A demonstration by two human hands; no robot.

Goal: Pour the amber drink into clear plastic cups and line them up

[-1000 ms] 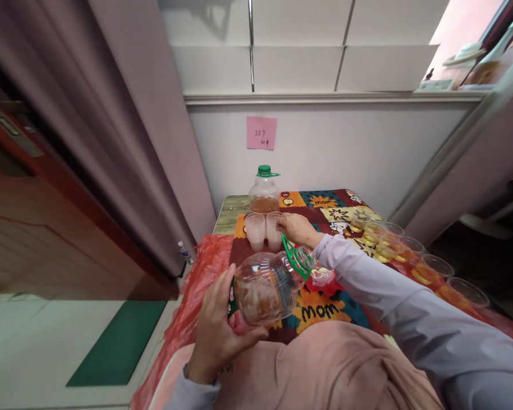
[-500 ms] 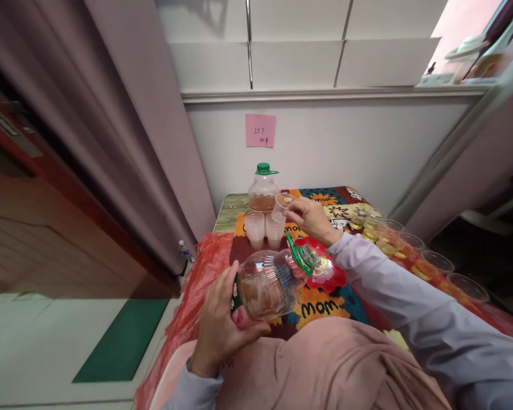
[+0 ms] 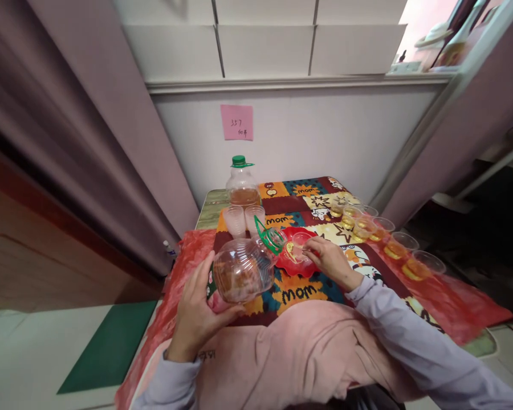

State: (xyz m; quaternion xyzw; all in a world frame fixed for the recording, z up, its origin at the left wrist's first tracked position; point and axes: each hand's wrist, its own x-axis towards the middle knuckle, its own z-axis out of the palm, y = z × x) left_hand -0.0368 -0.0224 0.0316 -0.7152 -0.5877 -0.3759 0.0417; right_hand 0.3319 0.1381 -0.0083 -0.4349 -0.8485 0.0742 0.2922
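My left hand (image 3: 196, 307) grips the lower end of a clear plastic jug (image 3: 243, 270), tilted so its open mouth with a green collar points right. Some brownish liquid shows inside. My right hand (image 3: 331, 259) pinches a clear plastic cup (image 3: 300, 240) above a red flower-shaped plate (image 3: 293, 270), just right of the jug's mouth. Two stacks of clear cups, a left stack (image 3: 234, 221) and a right stack (image 3: 255, 217), stand behind the jug. A second jug (image 3: 243, 185) with a green cap, partly filled with brown liquid, stands upright behind them.
Several cups of yellow liquid (image 3: 397, 246) line the table's right side. A patterned cloth (image 3: 299, 293) covers the tabletop, with red plastic sheeting (image 3: 188, 250) along its sides. A wall with a pink note (image 3: 237, 122) rises behind; a curtain (image 3: 123, 114) hangs at left.
My right hand has taken a cup from the right stack and brought it forward and down over the red plate, by the jug's mouth. The view has shifted right.
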